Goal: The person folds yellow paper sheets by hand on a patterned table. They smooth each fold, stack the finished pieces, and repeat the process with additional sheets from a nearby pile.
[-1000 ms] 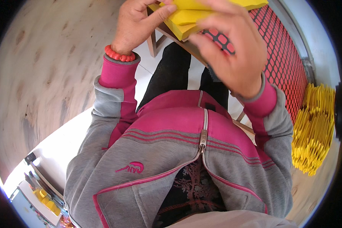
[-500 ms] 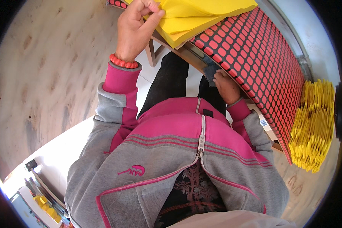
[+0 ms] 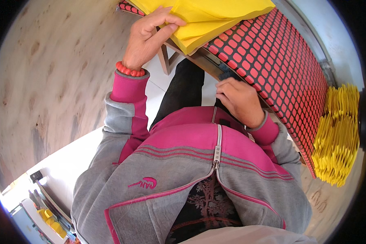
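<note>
A stack of yellow sheets, paper by its look (image 3: 215, 18), lies at the far edge of the table. Bent around the near-left corner of the stack is my left hand (image 3: 150, 36), its thumb and forefinger closed at the edge of the top sheet. A red bead bracelet circles that wrist. My right hand (image 3: 242, 101) is in front of the table's near edge, above my lap, with its fingers curled together. Whatever those fingers hold, if anything, is hidden. Just beyond them, a dark blue cloth-like piece (image 3: 227, 73) shows under the tabletop.
A red-and-black checked cover (image 3: 272, 61) spreads over the table to the right. Many folded yellow pieces (image 3: 335, 142) stand packed in rows at its right end. A large wooden board (image 3: 49, 81) fills the left side. Wooden table legs (image 3: 164, 61) stand beyond my knees.
My right hand has come out from beside the dark blue piece under the table edge, up and toward me. My left fingers have shifted slightly right and down along the yellow sheet.
</note>
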Available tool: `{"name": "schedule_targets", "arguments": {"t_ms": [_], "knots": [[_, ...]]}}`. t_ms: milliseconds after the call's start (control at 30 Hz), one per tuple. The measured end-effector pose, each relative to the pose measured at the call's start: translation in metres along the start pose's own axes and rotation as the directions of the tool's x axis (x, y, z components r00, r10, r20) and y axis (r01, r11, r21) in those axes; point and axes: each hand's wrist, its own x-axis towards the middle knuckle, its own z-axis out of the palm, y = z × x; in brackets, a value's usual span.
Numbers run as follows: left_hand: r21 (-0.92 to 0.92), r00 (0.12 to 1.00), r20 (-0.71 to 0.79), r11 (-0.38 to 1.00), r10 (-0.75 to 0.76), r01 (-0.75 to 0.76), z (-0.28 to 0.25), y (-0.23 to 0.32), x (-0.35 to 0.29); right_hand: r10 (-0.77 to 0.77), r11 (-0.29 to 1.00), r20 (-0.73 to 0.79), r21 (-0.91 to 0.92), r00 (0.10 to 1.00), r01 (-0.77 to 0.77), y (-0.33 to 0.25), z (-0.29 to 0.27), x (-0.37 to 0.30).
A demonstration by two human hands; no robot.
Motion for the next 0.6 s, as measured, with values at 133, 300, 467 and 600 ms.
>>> {"name": "schedule_targets", "arguments": {"t_ms": [133, 300, 467, 600], "knots": [[-0.048, 0.999, 0.024, 0.998, -0.028, 0.029, -0.004, -0.006, 0.0, -0.271, 0.962, -0.401, -0.084, 0.875, 0.259, -0.023, -0.033, 0.063], [-0.189, 0.991, 0.065, 0.973, -0.12, 0.131, -0.006, -0.007, -0.004, -0.382, 0.924, -0.483, -0.208, 0.788, 0.321, -0.033, -0.038, 0.111], [-0.233, 0.989, 0.09, 0.964, -0.113, 0.132, -0.007, -0.009, -0.003, -0.368, 0.926, -0.424, -0.242, 0.828, 0.289, -0.034, -0.034, 0.126], [-0.24, 0.987, 0.082, 0.959, -0.135, 0.152, -0.008, -0.008, -0.003, -0.378, 0.914, -0.392, -0.302, 0.839, 0.271, -0.029, -0.029, 0.133]]}}
